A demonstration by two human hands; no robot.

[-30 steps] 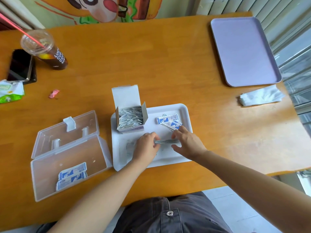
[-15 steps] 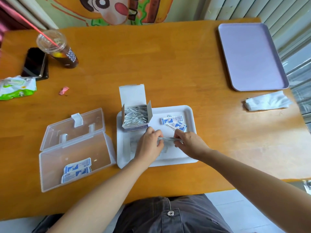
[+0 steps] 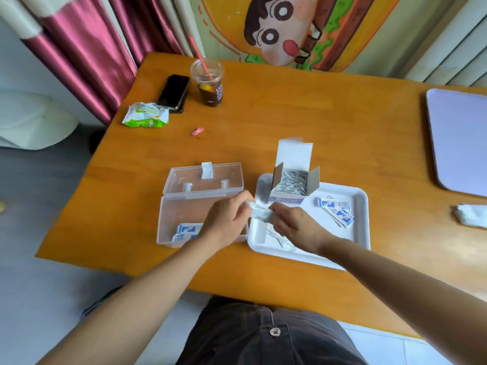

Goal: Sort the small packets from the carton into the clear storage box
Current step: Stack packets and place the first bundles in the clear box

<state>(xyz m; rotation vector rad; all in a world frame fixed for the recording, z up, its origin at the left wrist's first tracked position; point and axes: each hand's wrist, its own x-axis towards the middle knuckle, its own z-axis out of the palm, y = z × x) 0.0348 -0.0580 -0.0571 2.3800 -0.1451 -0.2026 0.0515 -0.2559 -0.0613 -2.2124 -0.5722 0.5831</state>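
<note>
Between left hand [image 3: 226,223] and right hand [image 3: 295,228] — packets [image 3: 261,213]

We see soft, even daylight, seemingly from about 2 o'clock, where the lilac tray [image 3: 458,143] looks washed pale and the table [image 3: 316,114] carries a dull sheen toward 3 o'clock. Shadows are faint and blurred. The wide lens bows the table's edges at 9 and 3 o'clock, and the packets [image 3: 261,213] at centre are smeared, their print unreadable.

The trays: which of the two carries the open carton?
The white tray, in front of the person; the carton stands on its far left corner. The lilac tray lies apart at the right.
</note>
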